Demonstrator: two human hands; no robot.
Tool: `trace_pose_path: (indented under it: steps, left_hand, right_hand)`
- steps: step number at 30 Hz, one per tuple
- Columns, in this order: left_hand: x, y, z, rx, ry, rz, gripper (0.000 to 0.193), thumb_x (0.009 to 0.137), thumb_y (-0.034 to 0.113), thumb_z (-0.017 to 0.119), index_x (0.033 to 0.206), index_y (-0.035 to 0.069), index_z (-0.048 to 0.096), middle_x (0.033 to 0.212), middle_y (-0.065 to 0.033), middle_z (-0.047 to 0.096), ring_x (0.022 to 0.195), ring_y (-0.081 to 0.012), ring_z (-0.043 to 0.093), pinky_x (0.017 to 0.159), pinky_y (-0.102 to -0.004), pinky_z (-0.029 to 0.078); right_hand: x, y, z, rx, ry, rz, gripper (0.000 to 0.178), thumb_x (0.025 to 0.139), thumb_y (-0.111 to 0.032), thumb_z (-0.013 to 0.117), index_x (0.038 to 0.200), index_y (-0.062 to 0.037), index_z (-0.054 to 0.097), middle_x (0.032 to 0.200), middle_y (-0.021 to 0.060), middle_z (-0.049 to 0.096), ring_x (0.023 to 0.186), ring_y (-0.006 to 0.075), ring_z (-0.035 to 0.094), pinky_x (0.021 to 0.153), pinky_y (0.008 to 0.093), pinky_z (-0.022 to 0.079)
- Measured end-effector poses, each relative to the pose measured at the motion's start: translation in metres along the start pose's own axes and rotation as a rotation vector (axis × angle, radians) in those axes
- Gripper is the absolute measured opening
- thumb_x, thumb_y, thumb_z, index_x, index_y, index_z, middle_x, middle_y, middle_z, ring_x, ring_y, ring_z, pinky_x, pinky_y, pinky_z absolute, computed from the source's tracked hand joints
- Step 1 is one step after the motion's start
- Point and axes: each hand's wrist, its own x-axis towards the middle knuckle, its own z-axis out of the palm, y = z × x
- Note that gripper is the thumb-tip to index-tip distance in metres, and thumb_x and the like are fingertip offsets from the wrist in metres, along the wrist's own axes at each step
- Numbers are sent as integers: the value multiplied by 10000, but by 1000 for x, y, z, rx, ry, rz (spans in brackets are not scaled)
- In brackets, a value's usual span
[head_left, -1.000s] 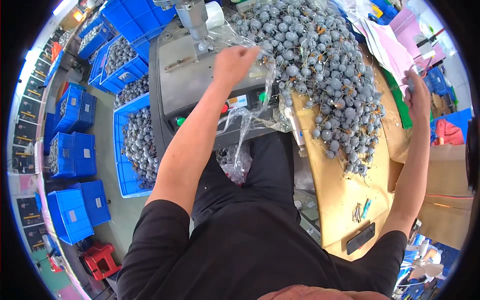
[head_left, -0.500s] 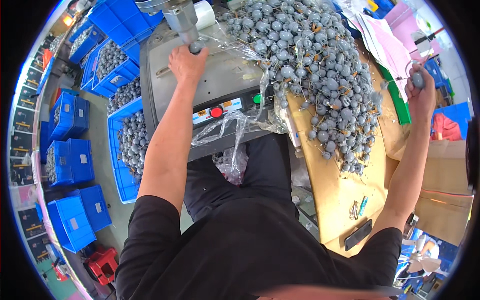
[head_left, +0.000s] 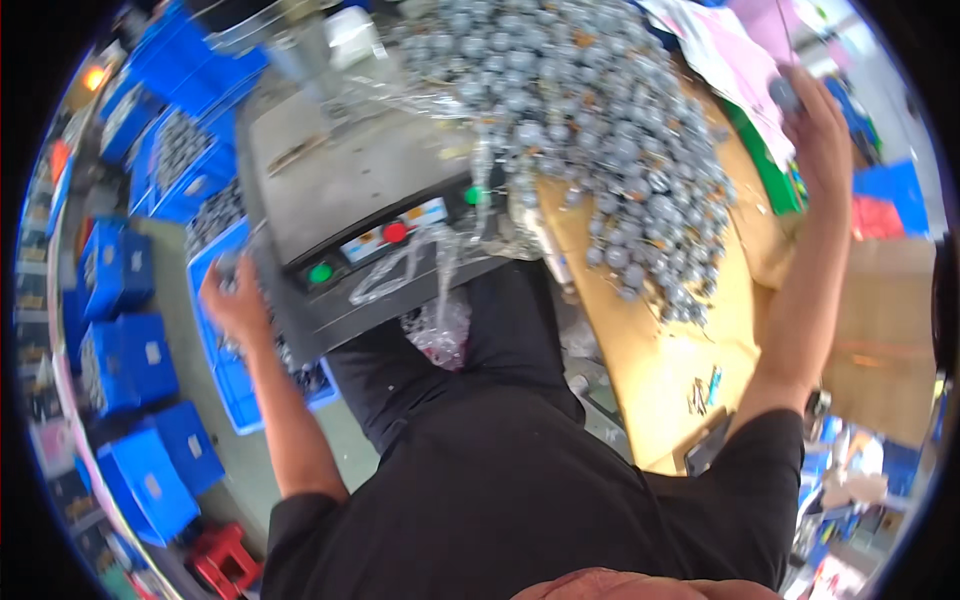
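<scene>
My left hand (head_left: pixel 240 308) hangs over a blue bin (head_left: pixel 247 412) of grey balls at the left of the machine. A grey ball (head_left: pixel 227 263) shows between its curled fingertips, though motion smears it. Raised at the far right, my right hand (head_left: pixel 822 135) grips another grey ball (head_left: pixel 784 95) by its side, with a thin wire running up from it. Between my arms stands a metal press machine (head_left: pixel 350 165) with a red button (head_left: pixel 396 232) and green buttons. A large heap of grey balls (head_left: pixel 640 190) with thin wires covers much of the tan tabletop (head_left: pixel 650 390) on the right.
Several blue bins (head_left: pixel 150 365) stand on the floor and shelf at the left, some with grey balls. A red stool (head_left: pixel 222 560) is at lower left. Clear plastic film (head_left: pixel 440 270) drapes over the machine's front. A dark phone (head_left: pixel 705 450) lies near the table's front edge.
My left hand has moved from under the press head down and left to the bin, with a ball. My right hand has shifted up and slightly left. The whole view has shifted a little.
</scene>
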Motion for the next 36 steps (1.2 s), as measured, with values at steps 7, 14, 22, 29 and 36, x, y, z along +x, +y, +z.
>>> trace_pose_path:
  steps: [7,14,22,29,36]
  left_hand:
    - [-39,-127,-46,486,-99,-156,691,852,395,785,1344,-53,599,1325,-269,610,1223,-364,584,1080,-446,424]
    - [-60,-28,9,-274,-430,-23,740,866,280,792,1454,-39,477,1443,-246,525,1326,-350,514,1105,-415,404]
    - [-80,-2,30,-311,-365,54,874,764,351,836,1456,-12,445,1283,-248,578,1196,-422,555,1034,-461,442]
    - [-81,6,25,-273,-387,-15,879,744,331,834,1463,3,449,1314,-245,576,1244,-408,529,1077,-462,418]
    - [-83,8,23,-268,-414,-34,885,752,357,830,1472,20,442,1362,-224,555,1287,-397,493,1094,-466,401]
  right_hand:
    - [26,-14,9,172,-190,57,246,966,-352,648,922,-114,608,649,-32,543,497,82,498,389,225,327]
    - [-21,-35,40,-186,-558,87,171,906,-212,672,928,-61,595,616,-20,549,438,56,464,399,206,323]
    - [-68,-93,206,-230,-1082,-175,135,837,-133,691,884,-43,602,764,-17,604,677,60,558,590,235,442]
    - [-77,-15,390,-63,-913,-472,156,867,-152,700,928,-18,650,816,33,674,746,101,621,668,285,505]
    - [-49,64,464,-174,-572,-417,242,848,-218,739,987,-20,731,872,87,745,773,161,684,725,302,532]
